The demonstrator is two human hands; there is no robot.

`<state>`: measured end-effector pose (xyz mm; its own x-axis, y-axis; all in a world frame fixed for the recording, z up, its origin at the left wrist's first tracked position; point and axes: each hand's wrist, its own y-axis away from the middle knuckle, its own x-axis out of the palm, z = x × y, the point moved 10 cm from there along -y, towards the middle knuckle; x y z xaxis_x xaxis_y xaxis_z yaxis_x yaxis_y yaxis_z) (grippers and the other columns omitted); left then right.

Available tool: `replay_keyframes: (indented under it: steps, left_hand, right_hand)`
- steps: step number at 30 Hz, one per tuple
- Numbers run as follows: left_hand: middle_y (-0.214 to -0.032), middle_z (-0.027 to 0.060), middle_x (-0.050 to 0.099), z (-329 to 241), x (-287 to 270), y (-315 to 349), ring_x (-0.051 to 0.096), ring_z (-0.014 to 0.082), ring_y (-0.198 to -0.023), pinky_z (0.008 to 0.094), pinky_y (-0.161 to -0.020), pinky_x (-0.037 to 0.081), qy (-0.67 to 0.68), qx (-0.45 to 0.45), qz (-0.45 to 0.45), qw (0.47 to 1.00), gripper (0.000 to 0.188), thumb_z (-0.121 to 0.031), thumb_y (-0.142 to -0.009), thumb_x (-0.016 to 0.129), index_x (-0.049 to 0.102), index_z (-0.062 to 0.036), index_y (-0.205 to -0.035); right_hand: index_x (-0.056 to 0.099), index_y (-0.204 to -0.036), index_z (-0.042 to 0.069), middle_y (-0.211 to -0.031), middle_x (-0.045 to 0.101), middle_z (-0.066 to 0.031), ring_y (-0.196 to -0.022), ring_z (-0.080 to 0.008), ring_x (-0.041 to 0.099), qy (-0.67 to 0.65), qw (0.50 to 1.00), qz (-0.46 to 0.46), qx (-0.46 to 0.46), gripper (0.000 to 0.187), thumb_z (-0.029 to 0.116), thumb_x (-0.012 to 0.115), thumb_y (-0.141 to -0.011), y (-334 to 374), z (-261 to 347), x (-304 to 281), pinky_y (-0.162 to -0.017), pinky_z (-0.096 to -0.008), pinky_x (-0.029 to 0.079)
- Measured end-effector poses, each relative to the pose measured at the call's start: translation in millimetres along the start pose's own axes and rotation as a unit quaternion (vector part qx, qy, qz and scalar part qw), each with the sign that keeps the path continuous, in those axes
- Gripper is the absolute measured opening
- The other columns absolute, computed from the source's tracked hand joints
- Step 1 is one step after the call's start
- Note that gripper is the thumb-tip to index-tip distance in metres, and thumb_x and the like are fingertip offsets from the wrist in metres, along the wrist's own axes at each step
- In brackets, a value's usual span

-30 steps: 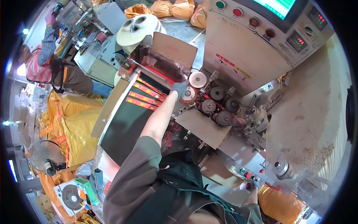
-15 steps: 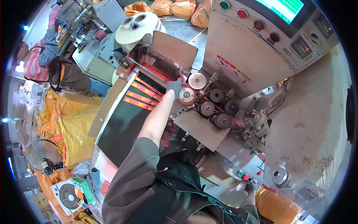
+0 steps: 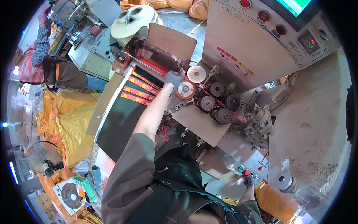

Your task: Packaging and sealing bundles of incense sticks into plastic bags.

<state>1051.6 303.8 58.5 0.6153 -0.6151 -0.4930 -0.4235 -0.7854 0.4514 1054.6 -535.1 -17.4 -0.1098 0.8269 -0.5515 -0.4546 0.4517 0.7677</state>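
Observation:
My left hand (image 3: 173, 79), in a grey glove, is at the feed end of the machine, close beside the rimmed roller (image 3: 185, 90) and the pale disc (image 3: 196, 74). Its fingers look curled together; what they hold, if anything, is hidden. Several red printed strips (image 3: 138, 90) lie side by side on the dark belt (image 3: 121, 123), left of that hand. At the lower right, my right hand (image 3: 251, 182), also gloved, is by a small control box with a red button (image 3: 247, 173); its fingers are too small to make out.
More dark rollers (image 3: 224, 115) and a metal mechanism (image 3: 261, 125) continue to the right, under a large cabinet (image 3: 238, 48) with buttons and a screen. A cardboard flap (image 3: 172, 41) stands behind my left hand. Another person (image 3: 41, 63) works at the far left, near yellow sacks (image 3: 74, 123).
The whole view has shifted slightly, the cabinet's screen sliding partly out at the top. My left hand stays by the rollers, its fingers now looking more curled. My right hand remains by the control box.

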Motion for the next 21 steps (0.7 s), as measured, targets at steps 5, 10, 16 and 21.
replay_keyframes:
  steps: [5,10,16,21]
  left_hand:
    - [-0.079,0.0125,0.067,2,-16,-2,0.063,0.018,-0.072,0.0311,-0.067,0.048,0.097,0.093,-0.011,0.991,0.024,-0.02,-0.069,0.068,0.066,0.0,-0.082]
    - [-0.078,0.0093,0.066,-12,-6,7,0.06,0.0138,-0.071,0.0282,-0.065,0.047,0.056,0.067,0.05,0.995,0.027,-0.021,-0.073,0.067,0.066,0.0029,-0.086]
    - [-0.09,0.0061,0.065,13,16,-9,0.06,0.0137,-0.076,0.027,-0.067,0.049,0.266,-0.001,0.134,0.955,0.025,-0.017,-0.081,0.062,0.063,0.0004,-0.099]
    - [-0.089,0.0081,0.065,20,22,-15,0.06,0.014,-0.074,0.0272,-0.064,0.049,0.264,-0.001,0.135,0.955,0.026,-0.014,-0.08,0.059,0.063,0.0007,-0.1]
  right_hand:
    - [0.046,-0.106,0.018,-0.081,0.056,-0.0068,-0.056,-0.0192,0.052,0.015,1.0,0.001,0.02,0.024,0.022,0.052,-0.083,2,5,9,-0.044,-0.0321,0.044]
    - [0.043,-0.109,0.018,-0.079,0.055,-0.0064,-0.055,-0.0185,0.052,-0.027,0.999,0.0,0.023,0.025,0.02,0.051,-0.085,5,1,8,-0.042,-0.0309,0.043]
    - [0.045,-0.11,0.016,-0.069,0.055,-0.0055,-0.048,-0.0169,0.051,-0.032,0.999,0.006,0.024,0.026,0.017,0.048,-0.084,4,0,9,-0.039,-0.0288,0.043]
    - [0.048,-0.106,0.014,-0.07,0.055,-0.0065,-0.048,-0.0172,0.051,-0.014,1.0,0.015,0.02,0.024,0.015,0.046,-0.083,8,3,11,-0.039,-0.0289,0.043]
